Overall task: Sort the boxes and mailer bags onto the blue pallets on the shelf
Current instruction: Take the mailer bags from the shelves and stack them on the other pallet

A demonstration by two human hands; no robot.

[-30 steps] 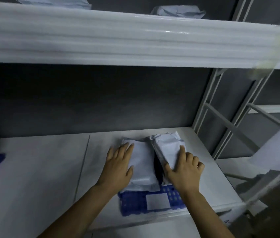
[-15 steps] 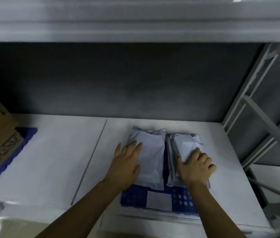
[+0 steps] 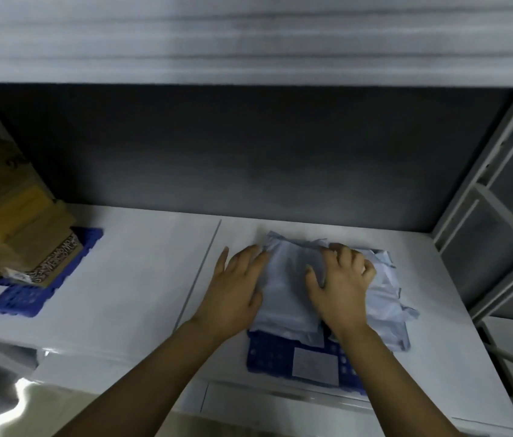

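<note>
Lying flat, the left hand [image 3: 236, 290] presses one mailer bag [image 3: 286, 298] while right hand [image 3: 342, 288] fingers [image 3: 348, 258] clutch another bag [image 3: 387, 305].

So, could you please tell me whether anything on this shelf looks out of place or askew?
The right-hand mailer bag is crumpled and overhangs the right edge of its blue pallet. The cardboard boxes look unevenly stacked.

Boxes [image 3: 3, 222] cut off at left edge, print blurred. Left pallet [image 3: 25, 298] partly out of frame. Bags [image 3: 283, 298] cover most of right pallet [image 3: 271, 354]; its label [image 3: 315, 365] unreadable.
</note>
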